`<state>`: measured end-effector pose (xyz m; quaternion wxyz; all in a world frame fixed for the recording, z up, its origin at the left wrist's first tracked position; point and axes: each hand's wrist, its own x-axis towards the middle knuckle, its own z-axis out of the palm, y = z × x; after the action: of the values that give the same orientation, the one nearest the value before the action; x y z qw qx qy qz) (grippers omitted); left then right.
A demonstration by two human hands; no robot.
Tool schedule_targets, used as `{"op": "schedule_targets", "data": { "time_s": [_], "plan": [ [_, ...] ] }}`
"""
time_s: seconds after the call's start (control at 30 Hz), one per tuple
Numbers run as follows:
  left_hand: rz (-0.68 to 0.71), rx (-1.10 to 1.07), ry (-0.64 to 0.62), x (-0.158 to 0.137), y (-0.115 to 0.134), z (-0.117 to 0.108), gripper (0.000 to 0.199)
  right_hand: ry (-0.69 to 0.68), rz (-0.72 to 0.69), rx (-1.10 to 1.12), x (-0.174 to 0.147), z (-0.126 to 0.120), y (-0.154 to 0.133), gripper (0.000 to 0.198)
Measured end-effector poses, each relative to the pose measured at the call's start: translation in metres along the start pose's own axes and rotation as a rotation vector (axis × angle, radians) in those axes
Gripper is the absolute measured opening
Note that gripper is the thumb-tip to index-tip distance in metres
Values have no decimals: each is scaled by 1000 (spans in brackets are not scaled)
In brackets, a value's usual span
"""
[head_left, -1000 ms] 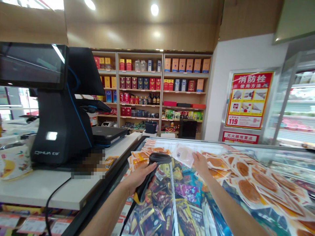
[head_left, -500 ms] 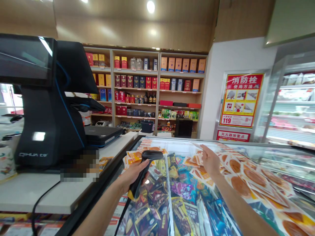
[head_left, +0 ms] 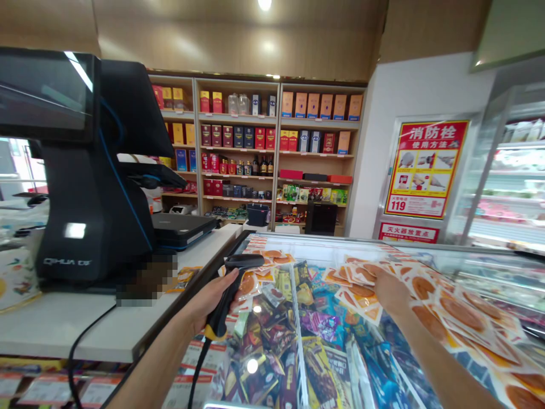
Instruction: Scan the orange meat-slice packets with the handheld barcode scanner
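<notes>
My left hand [head_left: 217, 298] is wrapped around the handle of a black barcode scanner [head_left: 230, 295] with a yellow-tipped base and a cord. The scanner's head lies level above the near left part of a glass-topped chest freezer [head_left: 298, 241]. My right hand [head_left: 392, 292] is closed at the edge of a flat white packet [head_left: 361, 271] with a round brown disc on it. Its fingertips are partly hidden by the hand. More such packets [head_left: 462, 312] lie spread over the glass on the right. Wrapped ice creams [head_left: 323, 326] show below the glass.
A black cash register [head_left: 80, 216] stands on the white counter [head_left: 38, 324] at left, with a dark flat device [head_left: 183, 230] beside it. Shelves of boxed goods [head_left: 238, 142] line the back wall. A red fire-hydrant sign [head_left: 426, 170] hangs at right.
My left hand and the scanner have shifted left and down in view. My right hand has moved lower and right, onto the packets. The view has tilted slightly.
</notes>
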<state>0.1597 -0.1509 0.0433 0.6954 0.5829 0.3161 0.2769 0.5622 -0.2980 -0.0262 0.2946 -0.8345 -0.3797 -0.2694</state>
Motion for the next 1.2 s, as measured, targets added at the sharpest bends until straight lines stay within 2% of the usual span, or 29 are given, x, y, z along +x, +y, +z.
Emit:
{"op": "schedule_targets", "data": {
  "time_s": [0.07, 0.17, 0.23, 0.3, 0.4, 0.47, 0.57, 0.7, 0.83, 1.0, 1.1, 1.2],
  "plan": [
    [-1, 0, 17, -1, -1, -5, 36, 24, -84, -117, 0, 2, -11, 37],
    [-8, -8, 39, -3, -4, -11, 35, 68, -190, -157, -4, 8, -52, 34],
    [-10, -15, 65, -4, -5, -15, 35, -14, -252, -41, -11, 18, -92, 33],
    [-3, -21, 93, -7, -6, -19, 34, -165, -349, 103, -20, 31, -135, 32],
    [-8, -28, 99, -11, -5, -24, 35, -283, -496, 188, -35, 50, -191, 27],
    [-33, -25, 80, -14, -5, -27, 36, -328, -556, 215, -43, 60, -217, 28],
    [-52, -12, 78, -17, -5, -31, 40, -359, -571, 222, -48, 68, -238, 32],
    [-55, -12, 83, -20, -6, -33, 40, -355, -567, 159, -44, 72, -247, 23],
    [-55, 3, 73, -21, -7, -33, 38, -336, -579, 135, -40, 69, -240, 28],
    [-60, 26, 60, -18, -12, -26, 40, -275, -511, 125, -32, 55, -204, 29],
    [-51, 22, 33, -14, -16, -15, 40, -228, -390, 124, -23, 41, -177, 30],
    [-63, 37, -21, -11, -15, -2, 41, -178, -251, 224, -13, 26, -159, 30]
  ]
}}
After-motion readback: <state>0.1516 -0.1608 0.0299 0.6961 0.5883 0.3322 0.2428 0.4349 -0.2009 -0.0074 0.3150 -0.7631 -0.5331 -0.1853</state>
